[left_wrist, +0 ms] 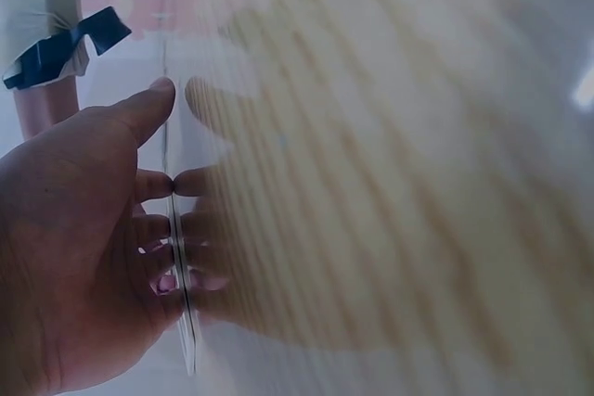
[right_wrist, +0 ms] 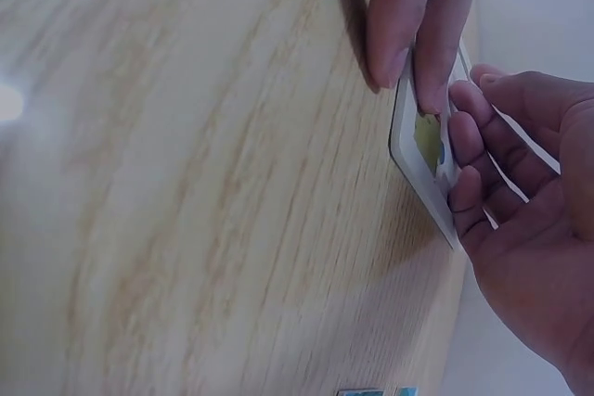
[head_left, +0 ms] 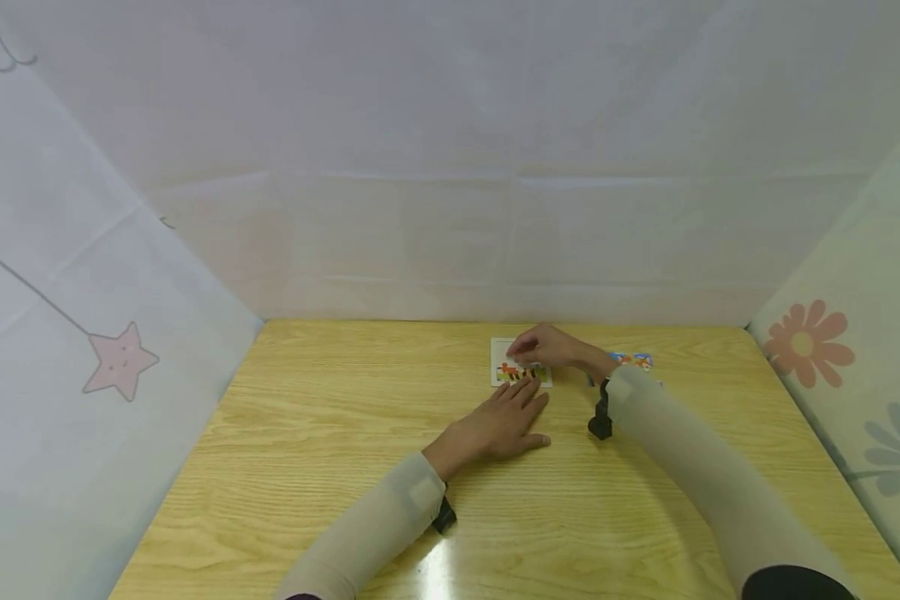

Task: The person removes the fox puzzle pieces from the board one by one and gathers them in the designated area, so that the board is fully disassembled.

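A small white-framed puzzle board (head_left: pixel 500 343) lies near the table's far edge, with a colourful picture strip along its lower part. My left hand (head_left: pixel 498 423) lies palm down, its straight fingers touching the board's near edge. Above the board, my right hand (head_left: pixel 551 346) reaches in from the right with fingers loosely bent. In the right wrist view, the fingertips of the right hand (right_wrist: pixel 529 164) touch the board (right_wrist: pixel 418 155), and its thumb sits close to the index finger. No piece shows between them. Two left fingers (right_wrist: pixel 399 34) rest at the board's edge.
Colourful picture pieces (head_left: pixel 633 360) lie right of the board, partly hidden by the right forearm. The wooden table (head_left: pixel 330 417) is bounded by a white cloth backdrop (head_left: pixel 390 242) behind and printed cloth at both sides. Each wrist wears a black camera mount (head_left: pixel 602 421).
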The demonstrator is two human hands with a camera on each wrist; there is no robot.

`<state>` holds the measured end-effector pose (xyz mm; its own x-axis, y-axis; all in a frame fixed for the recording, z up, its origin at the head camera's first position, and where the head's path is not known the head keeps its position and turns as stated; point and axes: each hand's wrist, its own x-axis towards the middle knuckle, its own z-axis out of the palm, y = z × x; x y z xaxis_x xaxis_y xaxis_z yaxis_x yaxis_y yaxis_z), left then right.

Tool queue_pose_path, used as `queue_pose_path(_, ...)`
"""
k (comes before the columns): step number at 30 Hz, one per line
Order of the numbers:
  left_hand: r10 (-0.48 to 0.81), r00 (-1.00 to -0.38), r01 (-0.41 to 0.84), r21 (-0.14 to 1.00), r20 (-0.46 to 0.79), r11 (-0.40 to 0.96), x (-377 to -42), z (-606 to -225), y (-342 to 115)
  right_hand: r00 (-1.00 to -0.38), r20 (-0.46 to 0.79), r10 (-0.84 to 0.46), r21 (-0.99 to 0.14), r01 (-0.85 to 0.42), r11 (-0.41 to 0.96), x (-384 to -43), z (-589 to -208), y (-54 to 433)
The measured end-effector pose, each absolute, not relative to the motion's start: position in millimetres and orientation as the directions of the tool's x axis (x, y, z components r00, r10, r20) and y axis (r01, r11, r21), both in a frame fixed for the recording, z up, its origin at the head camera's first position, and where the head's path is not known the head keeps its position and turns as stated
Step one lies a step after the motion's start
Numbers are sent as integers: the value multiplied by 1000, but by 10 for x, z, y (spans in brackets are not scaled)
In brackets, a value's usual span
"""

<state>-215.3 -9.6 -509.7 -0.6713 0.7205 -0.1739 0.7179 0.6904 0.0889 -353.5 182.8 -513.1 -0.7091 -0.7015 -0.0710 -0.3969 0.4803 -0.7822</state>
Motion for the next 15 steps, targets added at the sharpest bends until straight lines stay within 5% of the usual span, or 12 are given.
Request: queue_pose_path(15,727,-664,729,62,-178,681,-2189,-5113,-106,-667,-70,-742,-780,-427,458,-3529,-5166,1746)
